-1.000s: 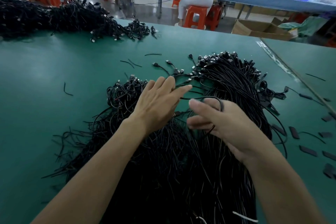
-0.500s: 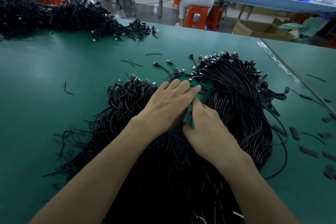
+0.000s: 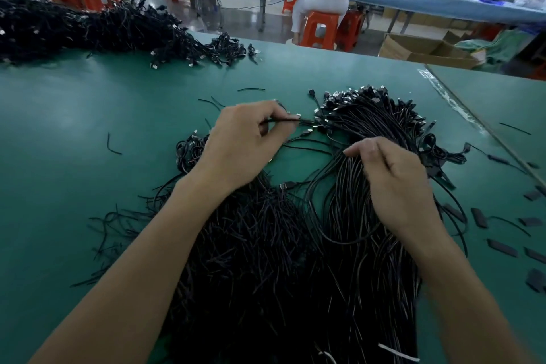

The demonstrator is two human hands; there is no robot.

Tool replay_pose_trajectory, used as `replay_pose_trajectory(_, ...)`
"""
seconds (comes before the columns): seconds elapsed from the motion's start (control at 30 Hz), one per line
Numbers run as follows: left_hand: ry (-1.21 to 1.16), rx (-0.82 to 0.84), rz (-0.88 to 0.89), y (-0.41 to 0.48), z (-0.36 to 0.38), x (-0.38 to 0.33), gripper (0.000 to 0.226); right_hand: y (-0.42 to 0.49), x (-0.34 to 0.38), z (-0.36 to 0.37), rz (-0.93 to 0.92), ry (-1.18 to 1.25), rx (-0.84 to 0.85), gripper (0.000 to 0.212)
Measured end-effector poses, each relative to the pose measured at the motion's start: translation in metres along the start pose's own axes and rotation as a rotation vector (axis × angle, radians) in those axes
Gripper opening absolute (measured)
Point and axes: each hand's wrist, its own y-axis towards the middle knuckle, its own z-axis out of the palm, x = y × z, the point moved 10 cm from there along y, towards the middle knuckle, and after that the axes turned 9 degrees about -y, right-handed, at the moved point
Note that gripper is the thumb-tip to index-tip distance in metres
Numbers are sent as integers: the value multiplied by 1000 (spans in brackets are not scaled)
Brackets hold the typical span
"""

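Dim, soft — wide-angle bowing (edges)

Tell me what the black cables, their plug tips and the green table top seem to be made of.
Cables: likely rubber or plastic sheath, matte black, bending limply. Plug tips: probably metal, silvery glints. Table top: smooth green surface with soft sheen, perhaps laminate or mat.

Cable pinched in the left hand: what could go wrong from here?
1. The cable that the left hand pinches runs toward the connector heap; pulling may drag neighbours out.
2. Loose cables cross the gap between both piles and could snag.
3. The right hand is over the right bundle, grip unclear; it might slide.
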Motion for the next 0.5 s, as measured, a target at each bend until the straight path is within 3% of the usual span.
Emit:
replay_pose_trajectory(0.07,108,203,-125,-9,15,17,38,2,-18,12,97,-1,145,29)
replay_pose_trajectory(0.13,103,333,-259,-24,26,36,59,1,-30,12,168,8,158,29)
replay_pose_trajectory(0.23,100,305,-424,-40,23,62,63,2,-35,4,188,-58,109,28)
replay_pose_trajectory(0.33,216,315,-445,-48,27,69,63,4,-25,5,123,-67,124,23)
replay_pose_trajectory(0.4,68,370,-397,-52,40,55,65,4,-4,14,-5,-60,195,21)
replay_pose_trajectory(0.5,-386,520,-407,-65,63,24,55,-1,16,29,-97,70,291,28)
